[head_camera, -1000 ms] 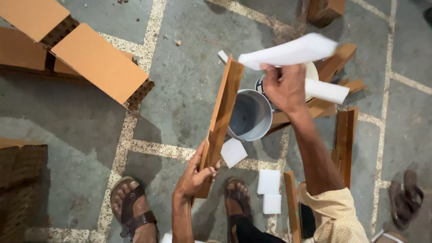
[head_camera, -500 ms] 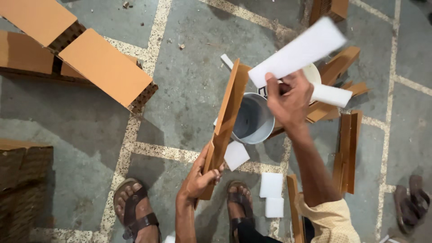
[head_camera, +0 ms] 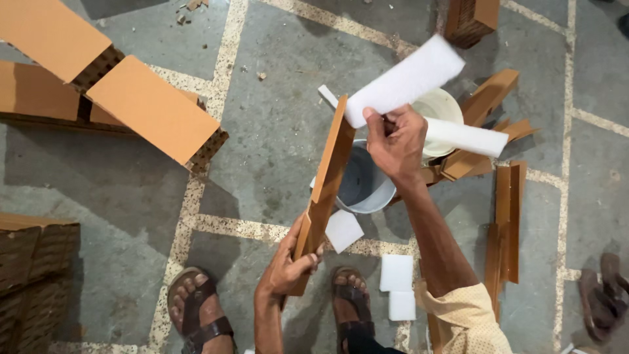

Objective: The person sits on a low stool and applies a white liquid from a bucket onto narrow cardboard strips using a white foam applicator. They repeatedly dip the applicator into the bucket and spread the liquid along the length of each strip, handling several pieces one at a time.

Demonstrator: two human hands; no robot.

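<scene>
My left hand [head_camera: 288, 265] grips the lower end of a long orange-brown slat [head_camera: 327, 174], held tilted upright over the floor. My right hand [head_camera: 396, 141] holds a white foam block [head_camera: 406, 82] by its lower end, its edge close against the slat's top. Just behind the slat stands a grey bucket [head_camera: 367, 187], partly hidden by my right forearm. A second white foam strip [head_camera: 465, 137] lies across a pale round bowl [head_camera: 442, 108] beyond my right hand.
Large orange hollow bricks [head_camera: 151, 108] lie at the upper left, dark stacked ones [head_camera: 33, 262] at the lower left. More slats [head_camera: 508, 223] lie on the right. Small white foam pieces [head_camera: 396, 272] rest by my sandalled feet [head_camera: 196, 308]. Someone else's sandal [head_camera: 603, 288] is at the right edge.
My right hand has swung the white foam block from flat to steeply tilted, bringing it down against the slat's top. The left hand keeps its hold on the slat.
</scene>
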